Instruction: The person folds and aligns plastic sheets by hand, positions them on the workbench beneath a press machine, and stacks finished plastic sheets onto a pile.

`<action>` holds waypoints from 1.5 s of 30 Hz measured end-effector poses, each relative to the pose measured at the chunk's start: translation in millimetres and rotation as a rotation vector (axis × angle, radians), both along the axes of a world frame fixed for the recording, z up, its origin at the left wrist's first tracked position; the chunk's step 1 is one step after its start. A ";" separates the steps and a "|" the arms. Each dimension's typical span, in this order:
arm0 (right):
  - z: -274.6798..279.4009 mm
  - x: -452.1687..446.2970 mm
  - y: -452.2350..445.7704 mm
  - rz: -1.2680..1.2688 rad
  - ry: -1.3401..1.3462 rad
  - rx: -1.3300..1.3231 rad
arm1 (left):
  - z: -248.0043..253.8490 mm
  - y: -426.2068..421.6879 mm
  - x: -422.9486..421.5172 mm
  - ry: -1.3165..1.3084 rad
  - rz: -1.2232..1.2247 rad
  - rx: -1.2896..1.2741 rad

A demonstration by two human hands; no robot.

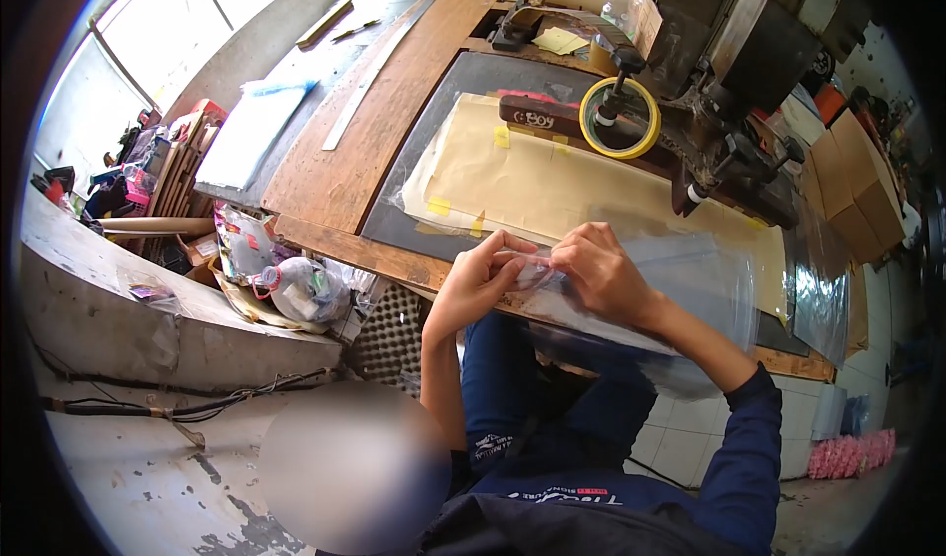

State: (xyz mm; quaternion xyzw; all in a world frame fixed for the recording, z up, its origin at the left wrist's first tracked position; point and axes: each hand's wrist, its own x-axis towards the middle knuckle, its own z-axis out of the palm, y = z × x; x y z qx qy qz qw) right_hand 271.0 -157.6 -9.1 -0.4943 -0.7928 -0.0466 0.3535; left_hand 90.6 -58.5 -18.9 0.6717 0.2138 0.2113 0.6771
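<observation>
Brown wooden boards with visible grain and rough, worn edges form the desk (340, 255), with a flat, dark grey mat (379, 223) set on it. Across the mat I see smooth cream paper sheets (463, 162), overlapping and dotted with small squares of yellow tape (439, 205). Over them reaches a dark, scuffed machine arm (532, 114), where a ring-shaped roll of yellow tape (651, 122) hangs.

At the near edge of the desk, I have the thin, glossy sheet of clear plastic (700, 270) between both hands. The fingers of the left hand (485, 268) are curled together, pinching a crumpled part of it; the fingers of the right hand (599, 268) are closed on it just beside them. From there the plastic spreads rightward over the paper and droops past the desk's edge in soft folds.

Farther off lies a long, straight, pale strip (382, 71). Below the desk, on the left, sit a rounded clear plastic bottle (293, 285) and bumpy grey foam (387, 336).
</observation>
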 end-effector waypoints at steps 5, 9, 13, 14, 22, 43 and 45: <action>13.3 6.7 -7.3 0.128 0.101 -0.045 | 2.0 -3.7 1.2 0.019 0.038 0.046; 70.0 25.5 -60.8 0.130 0.191 -0.061 | 6.2 -5.4 2.7 0.008 0.065 0.164; 108.0 113.0 -198.8 0.216 0.957 0.118 | 3.0 -6.1 4.2 -0.022 0.052 0.109; 130.6 140.9 -231.9 0.172 0.902 0.163 | 4.5 -6.4 4.1 -0.014 0.060 0.101; 204.4 90.8 -111.3 -0.204 0.192 -0.103 | -5.6 -5.8 5.7 -0.081 0.058 0.017; 6.9 3.0 11.3 -0.045 0.128 -0.293 | -5.1 -0.4 1.4 -0.004 0.018 -0.060; 8.5 3.7 11.5 -0.059 0.112 -0.313 | 1.0 -4.3 3.9 -0.010 0.066 -0.071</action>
